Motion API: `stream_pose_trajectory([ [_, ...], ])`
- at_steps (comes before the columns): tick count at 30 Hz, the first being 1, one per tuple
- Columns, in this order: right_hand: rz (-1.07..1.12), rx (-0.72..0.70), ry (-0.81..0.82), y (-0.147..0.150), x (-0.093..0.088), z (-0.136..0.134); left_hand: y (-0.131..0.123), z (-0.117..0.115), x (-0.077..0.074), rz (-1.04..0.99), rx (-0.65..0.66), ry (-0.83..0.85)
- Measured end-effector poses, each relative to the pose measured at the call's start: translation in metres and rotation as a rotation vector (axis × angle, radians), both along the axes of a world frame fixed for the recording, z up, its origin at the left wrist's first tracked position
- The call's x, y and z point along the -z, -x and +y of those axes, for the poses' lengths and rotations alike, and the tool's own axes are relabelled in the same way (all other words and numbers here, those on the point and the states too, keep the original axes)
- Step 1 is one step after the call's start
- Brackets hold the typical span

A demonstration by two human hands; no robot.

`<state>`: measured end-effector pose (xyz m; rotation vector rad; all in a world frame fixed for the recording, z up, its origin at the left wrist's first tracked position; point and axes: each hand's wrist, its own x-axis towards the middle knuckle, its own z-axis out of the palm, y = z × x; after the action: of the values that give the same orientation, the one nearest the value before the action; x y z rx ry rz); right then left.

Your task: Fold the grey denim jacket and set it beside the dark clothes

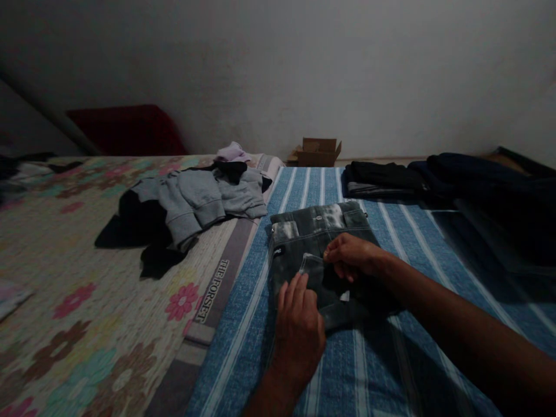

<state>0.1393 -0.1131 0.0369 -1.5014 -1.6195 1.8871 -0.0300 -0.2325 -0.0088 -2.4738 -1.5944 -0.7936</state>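
At frame centre, faded grey denim jeans (319, 255) are seen — matt, coarse, with small metal buttons. A woven, blue-striped cotton sheet (382, 370) is spread beneath. At left, a floral bedspread (87, 301) looks soft and matt — fleecy grey sweatshirts (200, 202) lie on it. At upper centre, a cardboard box (317, 152) appears dull.

Folded grey jeans (319, 243) lie flat on the blue striped sheet (373, 370).
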Motion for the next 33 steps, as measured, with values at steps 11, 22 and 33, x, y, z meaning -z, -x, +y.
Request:
stream_pose_trajectory([
  [11, 0.042, -0.067, 0.058, -0.004, 0.001, -0.002, -0.012, 0.011, -0.009, 0.036, -0.105, 0.008],
  [22, 0.01, -0.103, 0.091, -0.002, 0.002, 0.003, -0.018, 0.023, 0.012, 0.066, -0.102, -0.14],
  [33, -0.043, -0.046, 0.155, 0.001, 0.0, 0.008, -0.017, 0.021, 0.023, 0.087, -0.076, -0.191],
])
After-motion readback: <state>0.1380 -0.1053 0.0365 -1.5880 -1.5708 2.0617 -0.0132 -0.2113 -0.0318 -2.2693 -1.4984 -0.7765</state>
